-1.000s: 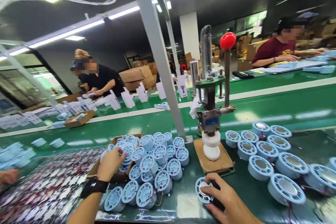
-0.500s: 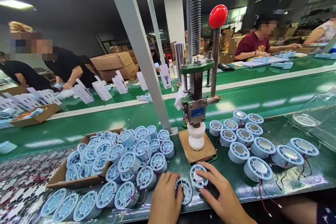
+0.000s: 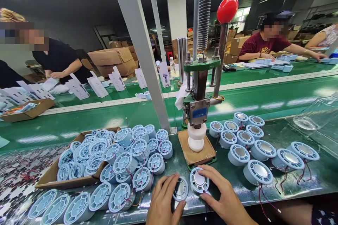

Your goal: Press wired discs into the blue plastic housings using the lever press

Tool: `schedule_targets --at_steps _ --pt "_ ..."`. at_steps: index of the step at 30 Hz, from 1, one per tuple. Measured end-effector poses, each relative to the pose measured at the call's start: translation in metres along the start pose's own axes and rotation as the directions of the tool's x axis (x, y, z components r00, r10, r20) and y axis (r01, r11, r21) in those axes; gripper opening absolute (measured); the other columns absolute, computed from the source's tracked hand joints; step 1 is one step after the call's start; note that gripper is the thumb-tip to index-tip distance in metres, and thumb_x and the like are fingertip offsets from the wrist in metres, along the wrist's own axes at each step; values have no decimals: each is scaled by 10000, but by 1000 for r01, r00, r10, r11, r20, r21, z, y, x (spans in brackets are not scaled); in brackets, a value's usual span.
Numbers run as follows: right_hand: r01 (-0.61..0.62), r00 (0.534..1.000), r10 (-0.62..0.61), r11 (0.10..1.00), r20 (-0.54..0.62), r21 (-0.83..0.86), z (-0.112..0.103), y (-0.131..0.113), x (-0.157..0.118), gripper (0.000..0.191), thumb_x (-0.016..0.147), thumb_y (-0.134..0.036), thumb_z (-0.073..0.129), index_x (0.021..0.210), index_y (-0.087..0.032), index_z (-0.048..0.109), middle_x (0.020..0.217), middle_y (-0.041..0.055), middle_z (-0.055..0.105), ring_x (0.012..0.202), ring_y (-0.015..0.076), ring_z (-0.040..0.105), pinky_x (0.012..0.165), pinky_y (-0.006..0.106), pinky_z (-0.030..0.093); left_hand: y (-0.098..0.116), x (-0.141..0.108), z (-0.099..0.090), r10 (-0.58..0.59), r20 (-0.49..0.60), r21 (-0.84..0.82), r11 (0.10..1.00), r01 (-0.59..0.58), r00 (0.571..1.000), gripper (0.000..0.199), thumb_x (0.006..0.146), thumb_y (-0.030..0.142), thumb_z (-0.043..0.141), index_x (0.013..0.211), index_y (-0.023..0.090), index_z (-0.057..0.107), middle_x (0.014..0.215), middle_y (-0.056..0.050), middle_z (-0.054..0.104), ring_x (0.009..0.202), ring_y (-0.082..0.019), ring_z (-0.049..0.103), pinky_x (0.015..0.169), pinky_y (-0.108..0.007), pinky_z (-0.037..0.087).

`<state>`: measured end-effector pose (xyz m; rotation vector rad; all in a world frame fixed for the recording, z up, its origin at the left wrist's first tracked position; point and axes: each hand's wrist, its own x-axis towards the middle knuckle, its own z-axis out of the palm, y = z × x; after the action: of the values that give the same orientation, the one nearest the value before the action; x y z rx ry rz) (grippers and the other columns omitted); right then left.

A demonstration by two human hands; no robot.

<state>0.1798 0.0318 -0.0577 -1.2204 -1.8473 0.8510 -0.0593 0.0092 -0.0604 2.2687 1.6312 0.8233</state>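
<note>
My left hand (image 3: pixel 165 198) has fingers and thumb curled about the left side of a light blue slotted ring (image 3: pixel 181 189), through whose centre the dark bench shows. Just right of it, my right hand (image 3: pixel 224 193) grips a round light blue housing (image 3: pixel 199 180) with a silver disc in its middle. The right forefinger is at its upper edge and the thumb at its lower edge. Both parts are at the front of the bench, before a hand press (image 3: pixel 200 109) with a red-knobbed lever. A white plastic block (image 3: pixel 196 142) is under its ram, above a wooden board (image 3: pixel 185 147).
A cardboard box (image 3: pixel 66 182) of blue rings is at left, beside several ringless-disc housings (image 3: pixel 124 163). Several silver-disc housings (image 3: pixel 260 172) with wires stand at right. A grey post (image 3: pixel 137 38) rises behind. Across the green conveyor (image 3: pixel 264 96) people work near white cartons (image 3: pixel 97 86).
The ring under my left hand has shifted slightly left, its face now plainer to see. My right fingers have spread along the housing's edge. The camera view has moved slightly.
</note>
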Motion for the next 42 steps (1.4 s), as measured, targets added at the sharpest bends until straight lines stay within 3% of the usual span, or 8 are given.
schedule_targets --at_steps 5,11,15,21,26,32,37,42 --pt "-50 997 49 999 -55 -13 12 0 -2 606 787 -180 591 1382 -219 479 1367 55 564 1254 166 560 1080 307 471 15 3 -5 -135 -107 -208 972 111 985 649 867 278 601 1467 280 352 1331 -68 615 1159 -262 616 972 -402 541" --pt "189 959 -201 979 -199 -75 36 -6 2 640 776 -175 556 1400 -209 418 1328 57 599 1193 157 608 990 240 523 48 25 -12 38 -69 -137 989 -47 997 768 805 175 614 1493 306 300 1348 -56 590 1214 -259 558 1023 -404 500" --pt "253 920 -274 961 -282 -109 40 -8 5 657 780 -155 507 1420 -236 382 1302 30 615 1153 120 627 954 183 522 51 29 -4 18 -73 -96 995 -25 997 735 778 122 567 1466 265 352 1362 -78 570 1228 -272 541 1018 -428 500" --pt "198 949 -207 978 -239 -65 41 -2 2 645 792 -172 512 1425 -193 387 1291 64 617 1159 172 623 969 257 534 48 22 3 -127 -82 -213 971 107 988 699 748 130 561 1417 272 415 1351 -53 577 1230 -259 545 1048 -425 480" --pt "198 959 -197 980 -203 -14 43 -1 1 707 826 -184 516 1492 -232 282 1282 56 616 1156 173 621 969 265 532 53 23 3 -202 -56 -326 929 174 978 693 738 149 581 1406 261 430 1308 -58 595 1203 -265 558 1049 -431 471" --pt "121 980 -105 989 -167 90 48 2 -2 777 829 -162 472 1542 -227 170 1332 64 581 1223 172 578 1027 268 490 61 19 11 -307 -90 -338 904 260 948 739 744 156 562 1446 241 345 1287 -78 600 1195 -271 560 1034 -452 467" --pt "112 985 -103 992 -136 60 47 5 -4 779 834 -147 456 1553 -215 163 1365 72 560 1248 171 563 1041 270 481 69 18 16 -377 -131 -337 887 316 917 696 769 200 536 1439 215 347 1278 -96 598 1167 -280 574 1026 -470 471" --pt "160 978 -163 986 -129 -37 46 5 -4 672 798 -120 467 1463 -186 398 1379 92 547 1271 203 543 1051 312 488 65 17 18 -353 -127 -366 885 287 927 708 767 178 520 1446 223 325 1301 -94 584 1202 -270 558 1049 -463 462"
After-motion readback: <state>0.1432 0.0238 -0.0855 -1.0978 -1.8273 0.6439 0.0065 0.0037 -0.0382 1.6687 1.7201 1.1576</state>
